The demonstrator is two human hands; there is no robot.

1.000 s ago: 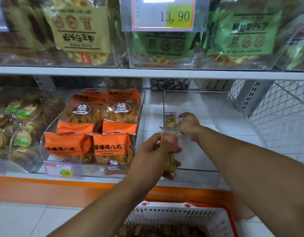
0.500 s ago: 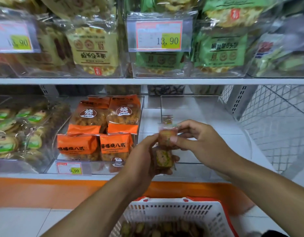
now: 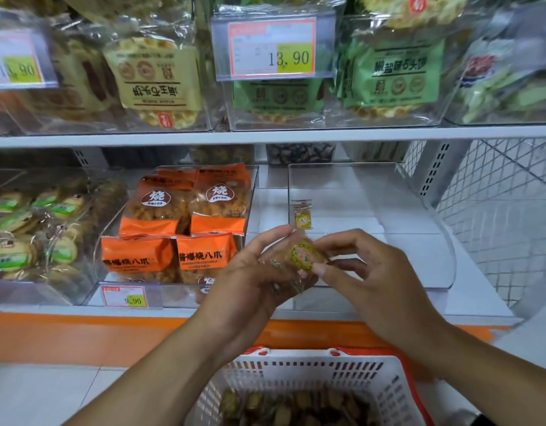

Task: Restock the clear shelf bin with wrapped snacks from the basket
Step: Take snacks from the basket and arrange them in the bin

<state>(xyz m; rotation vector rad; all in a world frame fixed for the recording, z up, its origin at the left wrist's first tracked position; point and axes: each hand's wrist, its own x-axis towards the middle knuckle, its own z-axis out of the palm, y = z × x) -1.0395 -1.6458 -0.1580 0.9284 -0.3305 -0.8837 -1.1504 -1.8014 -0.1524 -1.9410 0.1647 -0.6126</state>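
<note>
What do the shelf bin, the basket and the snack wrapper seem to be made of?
Shelf bin: clear rigid plastic, probably acrylic; the shelf shows through its glossy walls.
Basket: white moulded plastic with slotted walls and a red rim.
Snack wrapper: thin clear film, crinkled and shiny, with a printed label.

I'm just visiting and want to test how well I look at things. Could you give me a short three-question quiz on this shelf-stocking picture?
1. True or false: the clear shelf bin already holds one wrapped snack.
2. Which hand pinches the snack with the yellow-green label between fingertip and thumb?
A. left hand
B. right hand
C. neither
3. Fill in: the white basket below the hands has a ___ rim.

Key: 1 true: one stands against the bin's left wall. 2 B: the right hand pinches it, while the left hand holds more wrapped pieces beneath. 3 red.
</note>
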